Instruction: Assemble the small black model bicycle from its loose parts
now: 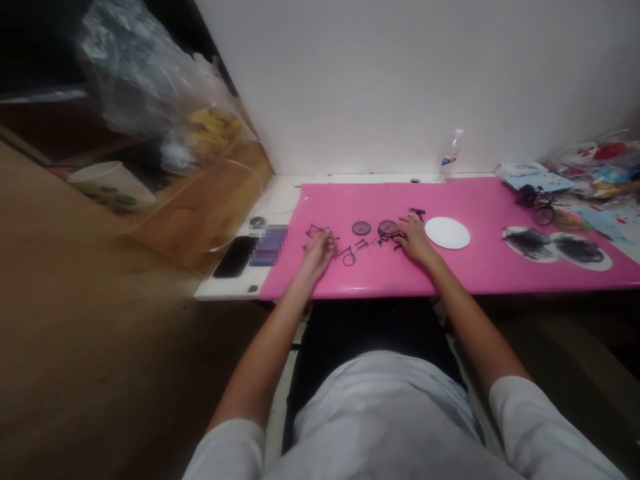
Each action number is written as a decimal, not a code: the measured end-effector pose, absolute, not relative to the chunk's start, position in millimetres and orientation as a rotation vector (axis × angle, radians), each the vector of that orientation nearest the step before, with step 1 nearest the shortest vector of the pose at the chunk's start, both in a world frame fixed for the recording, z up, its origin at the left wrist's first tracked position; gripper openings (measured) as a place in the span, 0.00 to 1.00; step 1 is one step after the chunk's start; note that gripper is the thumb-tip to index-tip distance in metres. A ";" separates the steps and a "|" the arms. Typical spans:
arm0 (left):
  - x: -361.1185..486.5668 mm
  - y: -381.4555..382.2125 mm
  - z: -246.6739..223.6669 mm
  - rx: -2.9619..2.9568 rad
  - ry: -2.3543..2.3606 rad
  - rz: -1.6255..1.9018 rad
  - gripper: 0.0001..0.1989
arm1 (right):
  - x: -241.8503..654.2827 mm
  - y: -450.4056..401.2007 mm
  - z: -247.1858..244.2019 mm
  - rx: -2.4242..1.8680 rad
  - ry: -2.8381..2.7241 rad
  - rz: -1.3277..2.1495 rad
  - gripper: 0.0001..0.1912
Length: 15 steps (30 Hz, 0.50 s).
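Note:
My left hand (pixel 320 253) is closed, its fingers pinched on a thin black toy bicycle frame (pixel 313 231) that shows on both sides of them. Over the pink mat, my right hand (pixel 416 240) has its fingers apart, their tips at a small stack of black toy wheels (pixel 387 228) and some loose dark parts. Between the hands lie a single spoked wheel (pixel 361 229), a thin black ring (pixel 349 259) and several small black pieces (pixel 361 244). Another black part (pixel 417 213) rests just beyond my right hand.
A white plate (pixel 447 233) lies right of my right hand. Farther right are two plates of black pieces (pixel 530 244) (pixel 580 251) and an assembled toy bicycle (pixel 543 212). A bottle (pixel 451 155) stands by the wall. A phone (pixel 234 257) lies at the left.

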<state>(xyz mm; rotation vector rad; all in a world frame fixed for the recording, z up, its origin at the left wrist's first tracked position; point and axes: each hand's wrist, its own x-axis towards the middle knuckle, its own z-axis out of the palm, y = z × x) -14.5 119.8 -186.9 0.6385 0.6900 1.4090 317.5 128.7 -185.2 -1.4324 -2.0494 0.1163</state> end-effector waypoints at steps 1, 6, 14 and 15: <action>-14.3 119.8 -186.8 0.633 0.692 1.411 0.15 | 320.0 130.7 -187.5 -1.425 -2.034 0.102 0.09; -13.2 119.6 -185.6 0.619 0.697 1.417 0.15 | 323.8 134.6 -192.9 -1.395 -1.932 0.097 0.11; -12.4 119.0 -183.6 0.617 0.711 1.417 0.14 | 318.4 133.1 -191.4 -1.314 -2.010 0.134 0.05; -12.4 119.1 -183.7 0.612 0.710 1.418 0.14 | 318.7 133.6 -191.6 -1.319 -2.023 0.138 0.05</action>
